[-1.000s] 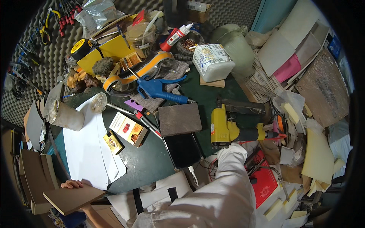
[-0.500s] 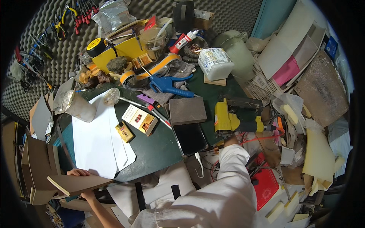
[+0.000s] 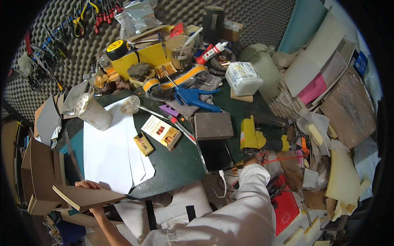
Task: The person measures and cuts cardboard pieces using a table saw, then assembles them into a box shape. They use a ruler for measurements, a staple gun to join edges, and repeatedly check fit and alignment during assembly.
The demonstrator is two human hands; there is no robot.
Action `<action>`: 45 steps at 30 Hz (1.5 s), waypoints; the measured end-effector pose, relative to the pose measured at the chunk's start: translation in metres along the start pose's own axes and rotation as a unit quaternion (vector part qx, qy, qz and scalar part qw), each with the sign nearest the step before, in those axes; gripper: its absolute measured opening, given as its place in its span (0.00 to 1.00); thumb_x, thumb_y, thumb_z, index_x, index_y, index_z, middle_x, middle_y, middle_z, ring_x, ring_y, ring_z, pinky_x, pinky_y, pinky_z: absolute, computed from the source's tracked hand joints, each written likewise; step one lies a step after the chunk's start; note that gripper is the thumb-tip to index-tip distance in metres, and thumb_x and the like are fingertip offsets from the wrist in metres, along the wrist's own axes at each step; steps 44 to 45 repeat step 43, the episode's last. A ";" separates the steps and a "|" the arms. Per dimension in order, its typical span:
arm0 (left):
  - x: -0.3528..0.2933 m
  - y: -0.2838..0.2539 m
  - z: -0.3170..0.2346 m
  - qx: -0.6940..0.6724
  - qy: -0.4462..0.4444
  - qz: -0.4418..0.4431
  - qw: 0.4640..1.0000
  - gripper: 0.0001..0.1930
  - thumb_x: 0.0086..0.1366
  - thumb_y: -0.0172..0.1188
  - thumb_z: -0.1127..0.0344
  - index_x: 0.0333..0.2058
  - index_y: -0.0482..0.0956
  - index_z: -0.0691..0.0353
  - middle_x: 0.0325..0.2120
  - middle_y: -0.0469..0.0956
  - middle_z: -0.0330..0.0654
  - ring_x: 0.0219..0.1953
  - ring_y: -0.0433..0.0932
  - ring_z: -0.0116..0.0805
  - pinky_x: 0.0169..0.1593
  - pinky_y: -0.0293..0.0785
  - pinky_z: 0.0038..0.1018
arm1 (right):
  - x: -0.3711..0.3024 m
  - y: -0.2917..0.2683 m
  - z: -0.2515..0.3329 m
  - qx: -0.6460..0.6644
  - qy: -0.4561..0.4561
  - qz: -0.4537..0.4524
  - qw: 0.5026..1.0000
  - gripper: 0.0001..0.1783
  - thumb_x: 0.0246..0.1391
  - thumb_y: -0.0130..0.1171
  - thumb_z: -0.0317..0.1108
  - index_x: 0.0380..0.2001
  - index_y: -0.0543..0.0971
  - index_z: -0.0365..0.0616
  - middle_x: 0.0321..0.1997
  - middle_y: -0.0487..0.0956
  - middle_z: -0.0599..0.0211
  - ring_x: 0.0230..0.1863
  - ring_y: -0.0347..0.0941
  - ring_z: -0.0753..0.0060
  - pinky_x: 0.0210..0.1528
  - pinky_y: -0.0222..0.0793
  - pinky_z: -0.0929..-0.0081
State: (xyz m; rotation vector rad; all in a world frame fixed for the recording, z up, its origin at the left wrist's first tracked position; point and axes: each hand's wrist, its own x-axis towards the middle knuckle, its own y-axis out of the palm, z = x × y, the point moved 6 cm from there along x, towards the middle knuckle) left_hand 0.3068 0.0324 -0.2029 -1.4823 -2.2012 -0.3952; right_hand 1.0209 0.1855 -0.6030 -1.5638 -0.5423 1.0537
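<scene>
My left hand (image 3: 88, 184) grips a brown fibreboard panel (image 3: 88, 198) at the lower left. Its fingers curl over the far edge, and the wrist shows below the near edge. The panel is tilted just off the table's front left corner. My right hand (image 3: 250, 160) is at the table's front right edge, beside a yellow and black nail gun (image 3: 252, 135). Only a little skin shows past the white sleeve; its fingers are hidden by the tool, so I cannot tell whether they hold it.
White paper sheets (image 3: 107, 151) lie on the green tabletop, with a cigarette pack (image 3: 161, 131), a small yellow box (image 3: 143, 144), a phone (image 3: 215, 158) under a dark block (image 3: 213, 126), and a blue clamp (image 3: 197, 99). More brown boards (image 3: 43, 176) stand at the left.
The whole scene sits slightly further right and lower in the picture. My left hand still grips the panel, and my right arm stays by the nail gun.
</scene>
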 end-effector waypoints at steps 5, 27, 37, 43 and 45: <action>0.002 0.000 0.001 0.008 -0.005 0.004 1.000 0.23 0.66 0.47 0.40 0.31 0.61 0.57 0.20 0.65 0.42 0.22 0.66 0.31 0.30 0.69 0.26 | -0.002 0.014 -0.003 -0.007 0.011 0.008 1.000 0.13 0.53 0.53 0.34 0.35 0.78 0.35 0.36 0.79 0.47 0.39 0.77 0.49 0.41 0.71 0.59; 0.004 0.009 0.002 -0.043 -0.016 0.061 0.997 0.21 0.69 0.45 0.45 0.31 0.58 0.58 0.24 0.58 0.38 0.27 0.61 0.30 0.36 0.66 0.27 | -0.115 -0.027 -0.007 -0.012 -0.122 0.026 0.992 0.14 0.51 0.54 0.35 0.35 0.80 0.35 0.36 0.80 0.44 0.41 0.78 0.48 0.42 0.72 0.58; 0.001 0.002 0.001 0.029 -0.036 0.021 0.999 0.23 0.63 0.54 0.44 0.35 0.63 0.62 0.25 0.63 0.41 0.29 0.67 0.32 0.36 0.68 0.28 | -0.346 -0.351 0.078 0.143 -0.312 -0.325 0.881 0.36 0.47 0.55 0.21 0.62 0.59 0.36 0.60 0.66 0.47 0.61 0.62 0.45 0.69 0.53 0.55; -0.002 -0.012 0.011 0.033 0.012 0.034 0.999 0.27 0.64 0.53 0.42 0.40 0.65 0.66 0.29 0.64 0.42 0.31 0.67 0.34 0.39 0.70 0.32 | -0.312 -0.347 0.085 0.077 -0.297 -0.208 0.929 0.38 0.40 0.59 0.29 0.59 0.64 0.39 0.54 0.68 0.50 0.56 0.65 0.46 0.59 0.63 0.58; -0.002 -0.012 0.011 0.033 0.012 0.034 0.999 0.27 0.64 0.53 0.42 0.40 0.65 0.66 0.29 0.64 0.42 0.31 0.67 0.34 0.39 0.70 0.32 | -0.312 -0.347 0.085 0.077 -0.297 -0.208 0.929 0.38 0.40 0.59 0.29 0.59 0.64 0.39 0.54 0.68 0.50 0.56 0.65 0.46 0.59 0.63 0.58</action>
